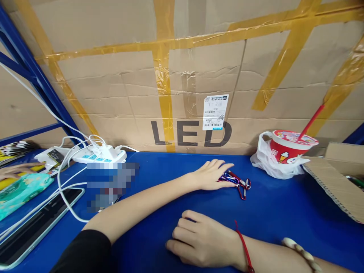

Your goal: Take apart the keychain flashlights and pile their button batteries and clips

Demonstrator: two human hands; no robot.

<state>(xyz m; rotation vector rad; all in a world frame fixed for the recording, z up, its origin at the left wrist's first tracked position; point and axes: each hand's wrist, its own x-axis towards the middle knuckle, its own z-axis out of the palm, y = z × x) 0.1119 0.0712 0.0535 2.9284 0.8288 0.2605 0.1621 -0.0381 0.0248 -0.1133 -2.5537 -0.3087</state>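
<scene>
My left hand (210, 174) reaches across the blue table (284, 212), fingers stretched flat and resting on a small bunch of red, blue and silver carabiner clips (239, 182). Part of the bunch is hidden under the fingers. My right hand (201, 240) lies near the front edge, palm down with fingers loosely curled under, and nothing shows in it. A red string and a shell bracelet sit on that wrist.
A taped cardboard box marked LED (187, 87) walls the back. A red drink cup with straw in a white bag (287, 149) stands at right, beside an open cardboard box (338, 182). A power strip with cables (99, 154), a phone (36, 225) and packets lie left. Another person's hand (14, 170) shows at far left.
</scene>
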